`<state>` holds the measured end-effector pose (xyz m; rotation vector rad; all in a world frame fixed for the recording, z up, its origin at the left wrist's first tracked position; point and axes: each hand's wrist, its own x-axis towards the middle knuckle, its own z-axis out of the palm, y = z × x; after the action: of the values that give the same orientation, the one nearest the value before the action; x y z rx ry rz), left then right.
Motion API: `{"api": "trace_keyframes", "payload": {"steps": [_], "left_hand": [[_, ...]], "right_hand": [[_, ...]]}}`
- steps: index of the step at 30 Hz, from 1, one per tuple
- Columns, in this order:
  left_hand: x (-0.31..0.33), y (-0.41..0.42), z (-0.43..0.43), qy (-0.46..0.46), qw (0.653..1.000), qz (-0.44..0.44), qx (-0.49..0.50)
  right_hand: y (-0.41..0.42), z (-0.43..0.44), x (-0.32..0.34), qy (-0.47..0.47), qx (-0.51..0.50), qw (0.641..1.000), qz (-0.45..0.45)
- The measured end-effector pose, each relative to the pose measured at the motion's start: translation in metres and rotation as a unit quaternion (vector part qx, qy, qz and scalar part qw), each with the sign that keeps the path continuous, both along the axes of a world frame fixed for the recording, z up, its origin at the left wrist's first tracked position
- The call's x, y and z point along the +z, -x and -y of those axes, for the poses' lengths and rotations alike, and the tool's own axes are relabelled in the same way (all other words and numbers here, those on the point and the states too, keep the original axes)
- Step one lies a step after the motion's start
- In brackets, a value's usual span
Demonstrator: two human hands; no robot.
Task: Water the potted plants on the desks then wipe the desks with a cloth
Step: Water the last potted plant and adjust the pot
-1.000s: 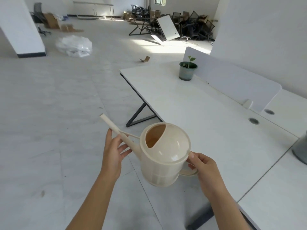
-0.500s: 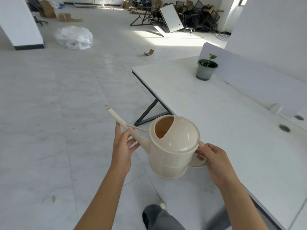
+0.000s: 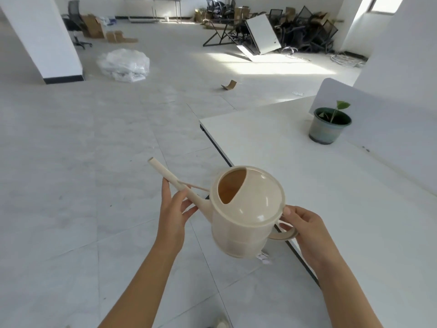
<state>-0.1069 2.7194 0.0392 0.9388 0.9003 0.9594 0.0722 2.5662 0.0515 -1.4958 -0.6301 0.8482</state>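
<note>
Support was given at two points: the cream plastic watering can (image 3: 246,211) was gripped by its loop handle in the right hand (image 3: 305,230), and its long spout was steadied by the straight, unclenched fingers of the left hand (image 3: 173,209), presumably so that nothing was spilled. It was held at the edge of the white surface (image 3: 307,185). The grey, green-rimmed potted seedling (image 3: 328,125) stood well apart, with bare room between.

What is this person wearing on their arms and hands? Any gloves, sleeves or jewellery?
Nothing that shows. The left hand and the right hand are bare, with no gloves, rings or watch in view. The left forearm and the right forearm are bare too, right down to the bottom edge of the picture, so no sleeve shows.
</note>
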Motion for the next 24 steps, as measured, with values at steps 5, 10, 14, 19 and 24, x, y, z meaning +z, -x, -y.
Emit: {"api": "trace_keyframes", "payload": {"steps": [5, 10, 14, 19, 24], "left_hand": [[0.003, -0.039, -0.065, -0.008, 1.0, 0.013, -0.008], [-0.004, -0.077, -0.135, -0.008, 0.998, 0.027, -0.047], [-0.011, -0.11, -0.194, 0.005, 0.991, 0.029, -0.132], [-0.004, -0.153, -0.256, 0.009, 0.971, 0.044, -0.236], [-0.004, -0.211, -0.282, 0.014, 0.947, 0.051, -0.317]], "right_hand": [[-0.034, -0.066, 0.006, -0.001, -0.023, 1.0, 0.001], [-0.058, -0.123, 0.003, 0.008, -0.06, 0.998, 0.009], [-0.068, -0.157, -0.003, 0.007, -0.134, 0.991, 0.005], [-0.07, -0.194, 0.004, 0.003, -0.236, 0.972, -0.019], [-0.079, -0.209, 0.007, 0.004, -0.338, 0.94, -0.041]]}}
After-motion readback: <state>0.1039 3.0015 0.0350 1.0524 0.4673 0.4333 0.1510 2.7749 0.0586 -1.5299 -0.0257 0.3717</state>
